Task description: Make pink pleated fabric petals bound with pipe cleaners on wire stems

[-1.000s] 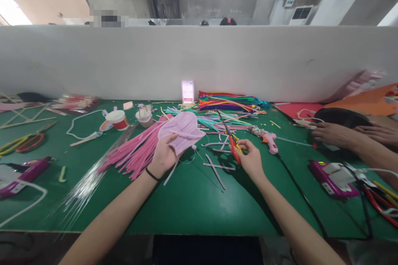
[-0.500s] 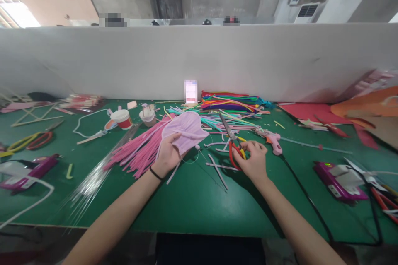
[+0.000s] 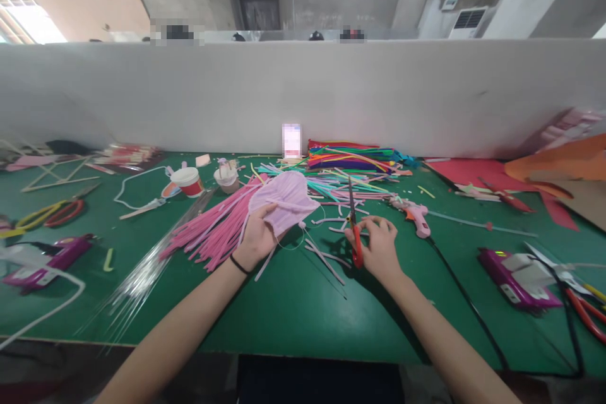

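Note:
My left hand point(image 3: 257, 233) grips a pale lilac, fan-shaped piece made of fuzzy pipe cleaners point(image 3: 288, 197), with a thin clear thread looping from its lower right. Over to the right, my right hand point(image 3: 379, 243) is closed on a pair of scissors point(image 3: 353, 227) with red and yellow handles, blades pointing away from me. Between the hands several cut lilac stems point(image 3: 326, 260) lie on the green tabletop. Beneath and left of the lilac piece spreads a bundle of pink pipe cleaners point(image 3: 213, 224).
Multicoloured pipe cleaners point(image 3: 353, 158) lie behind, beside a propped phone point(image 3: 291, 141). A pink glue gun point(image 3: 417, 216) rests at right, its black cord running forward. Purple power strips point(image 3: 514, 281) sit at both sides. A paper cup point(image 3: 187, 182) and clear rods point(image 3: 142, 278) are at left.
The scissors have turned in my right hand, from slanting to nearly straight ahead, with the handles edge-on. A stem below them has shifted. My left hand stays on the lilac piece.

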A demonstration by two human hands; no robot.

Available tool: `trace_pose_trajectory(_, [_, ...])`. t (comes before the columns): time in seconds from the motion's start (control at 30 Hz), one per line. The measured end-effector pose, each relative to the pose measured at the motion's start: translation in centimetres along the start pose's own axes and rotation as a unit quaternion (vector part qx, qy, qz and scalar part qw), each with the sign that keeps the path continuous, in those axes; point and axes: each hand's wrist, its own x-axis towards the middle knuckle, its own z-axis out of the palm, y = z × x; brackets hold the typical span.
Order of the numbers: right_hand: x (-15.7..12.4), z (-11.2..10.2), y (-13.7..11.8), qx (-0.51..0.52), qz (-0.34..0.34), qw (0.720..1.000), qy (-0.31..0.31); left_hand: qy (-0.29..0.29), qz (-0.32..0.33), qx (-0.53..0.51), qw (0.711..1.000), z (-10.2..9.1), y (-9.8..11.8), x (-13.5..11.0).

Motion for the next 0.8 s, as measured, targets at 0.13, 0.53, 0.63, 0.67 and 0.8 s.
trace_pose_trajectory(0.13, [0.04,-0.11,-0.28,0.02,0.001,1.0,-0.008,0.013,0.001,0.003,1.0,0.04,-0.03,-0.03])
trace_pose_trajectory(0.53, [-0.18,0.37,-0.33,0.053,0.035,0.998,-0.018,0.008,-0.01,-0.038,0.999,0.13,0.01,0.14])
trace_pose_trajectory(0.63, [-0.13,0.24,-0.06,0.056,0.049,0.997,-0.015,0.011,-0.012,-0.036,0.999,0.05,-0.04,0.2])
trace_pose_trajectory(0.67, [-0.13,0.19,-0.01,0.057,0.049,0.997,-0.014,0.01,-0.015,-0.034,0.999,-0.01,-0.07,0.21])
trace_pose_trajectory(0.8, [-0.22,0.01,-0.09,0.064,0.03,0.997,-0.019,0.009,-0.021,-0.032,0.999,-0.11,-0.09,0.17])
